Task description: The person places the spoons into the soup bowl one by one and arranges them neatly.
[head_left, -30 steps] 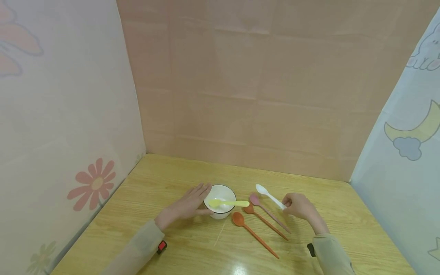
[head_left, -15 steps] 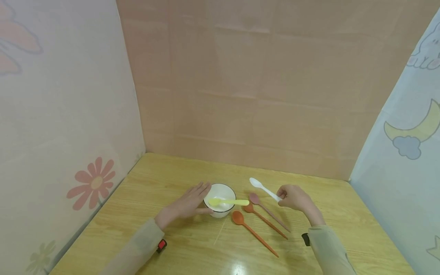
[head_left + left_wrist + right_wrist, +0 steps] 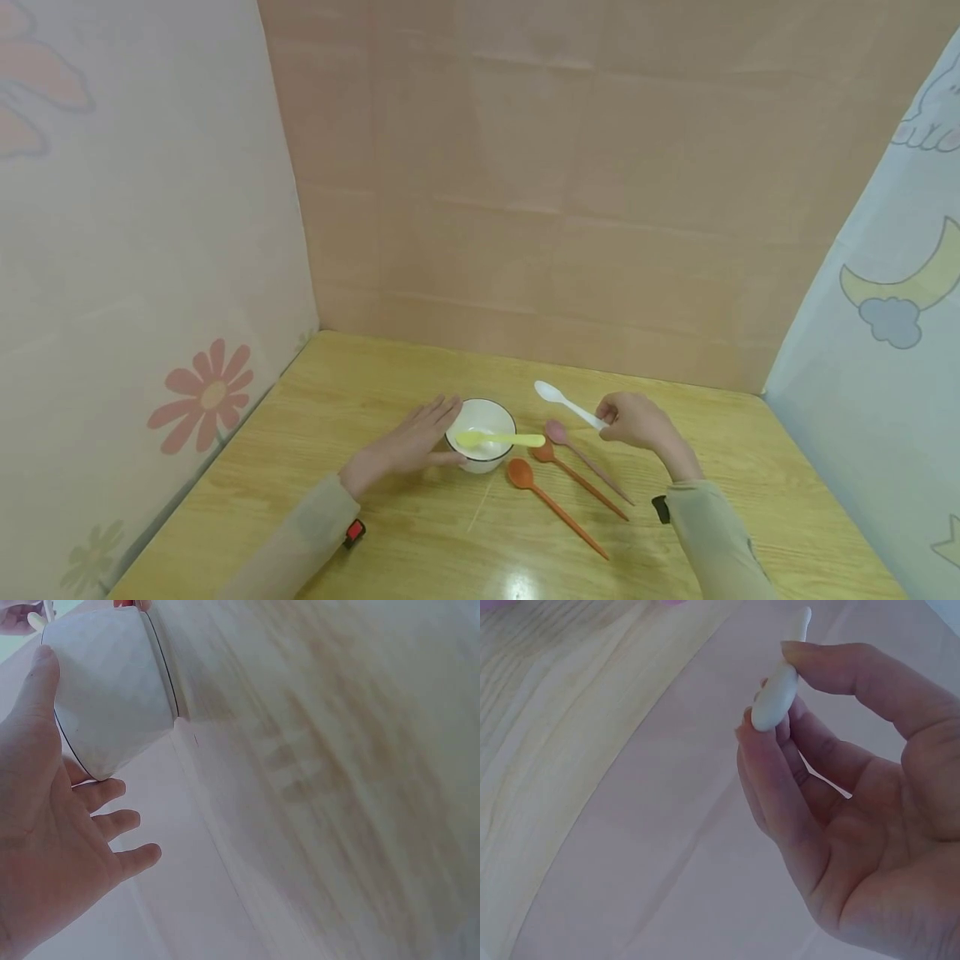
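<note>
My left hand [image 3: 405,446] touches the near-left rim of a white bowl [image 3: 478,467] with a dark edge line, fingers and thumb extended. In the left wrist view the thumb lies along the side of the bowl [image 3: 116,682], and the other fingertips spread past its rim. A yellow spoon [image 3: 506,440] lies across the bowl, its handle sticking out to the right. My right hand [image 3: 637,421] pinches the handle end of a white spoon [image 3: 572,406], whose scoop points left toward the back. The right wrist view shows thumb and fingers around the handle [image 3: 775,697].
Right of the bowl lie a pink spoon [image 3: 588,462], an orange spoon [image 3: 581,481] and another orange spoon [image 3: 558,510] on the wooden table [image 3: 405,550]. A pinkish backdrop [image 3: 525,208] rises behind the table, with printed cloth panels at both sides.
My right hand has lifted the white spoon and moved it left and toward the back. The left hand, bowl and other spoons have stayed in place.
</note>
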Demonstrator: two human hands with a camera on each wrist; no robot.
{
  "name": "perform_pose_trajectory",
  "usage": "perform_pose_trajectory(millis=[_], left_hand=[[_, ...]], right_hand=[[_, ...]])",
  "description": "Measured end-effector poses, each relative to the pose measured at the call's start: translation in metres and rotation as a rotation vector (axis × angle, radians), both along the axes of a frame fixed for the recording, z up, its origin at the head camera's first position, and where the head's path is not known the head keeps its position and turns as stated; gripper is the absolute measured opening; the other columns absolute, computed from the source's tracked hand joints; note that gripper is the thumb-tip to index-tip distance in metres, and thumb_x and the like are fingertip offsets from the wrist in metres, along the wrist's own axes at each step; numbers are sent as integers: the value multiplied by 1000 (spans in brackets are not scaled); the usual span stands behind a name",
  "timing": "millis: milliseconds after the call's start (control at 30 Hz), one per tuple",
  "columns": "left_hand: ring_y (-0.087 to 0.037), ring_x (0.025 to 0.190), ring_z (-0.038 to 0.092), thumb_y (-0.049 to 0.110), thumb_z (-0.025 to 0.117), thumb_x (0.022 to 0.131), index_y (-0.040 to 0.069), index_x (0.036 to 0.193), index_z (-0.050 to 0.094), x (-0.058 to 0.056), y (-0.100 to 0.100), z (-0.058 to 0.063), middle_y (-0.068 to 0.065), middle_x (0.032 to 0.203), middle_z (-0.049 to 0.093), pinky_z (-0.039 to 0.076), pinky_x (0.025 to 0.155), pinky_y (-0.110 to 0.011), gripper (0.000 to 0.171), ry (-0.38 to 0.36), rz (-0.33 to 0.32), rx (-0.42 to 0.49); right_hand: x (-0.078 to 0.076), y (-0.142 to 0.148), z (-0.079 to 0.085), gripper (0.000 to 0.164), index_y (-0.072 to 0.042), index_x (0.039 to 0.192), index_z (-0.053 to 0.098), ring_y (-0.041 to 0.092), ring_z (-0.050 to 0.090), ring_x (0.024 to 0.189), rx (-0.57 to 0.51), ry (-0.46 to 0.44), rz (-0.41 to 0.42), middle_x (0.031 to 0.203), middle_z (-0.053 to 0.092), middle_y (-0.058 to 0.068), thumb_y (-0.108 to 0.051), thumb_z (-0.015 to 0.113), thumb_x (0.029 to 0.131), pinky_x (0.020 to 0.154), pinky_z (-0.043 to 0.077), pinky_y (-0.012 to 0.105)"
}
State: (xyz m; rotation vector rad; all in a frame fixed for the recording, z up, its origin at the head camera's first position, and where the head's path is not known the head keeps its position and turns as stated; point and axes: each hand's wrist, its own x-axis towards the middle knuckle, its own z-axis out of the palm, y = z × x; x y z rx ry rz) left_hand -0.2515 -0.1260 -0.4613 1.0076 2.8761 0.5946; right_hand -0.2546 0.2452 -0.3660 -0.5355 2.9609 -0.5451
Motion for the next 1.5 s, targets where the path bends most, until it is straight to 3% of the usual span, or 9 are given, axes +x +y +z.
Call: perform_pose_trajectory(millis=[933, 1500], left_hand=[[-44, 153, 15, 56, 57, 95, 0, 158, 16, 0, 0, 0, -20, 165, 17, 22, 120, -63, 94, -9, -2, 3], [-45, 152, 16, 55, 57, 96, -1, 157, 18, -2, 0, -2, -21, 165, 18, 23, 120, -62, 92, 2, -8, 3]], right_hand=[[-3, -25, 15, 20, -4, 95, 69, 18, 61, 85, 32, -10, 57, 91, 68, 5, -6, 74, 76, 75, 54, 37], [-4, -37, 19, 19, -7, 92, 69, 15, 58, 82, 63, -22, 79, 89, 67, 3, -3, 71, 74, 70, 51, 34]])
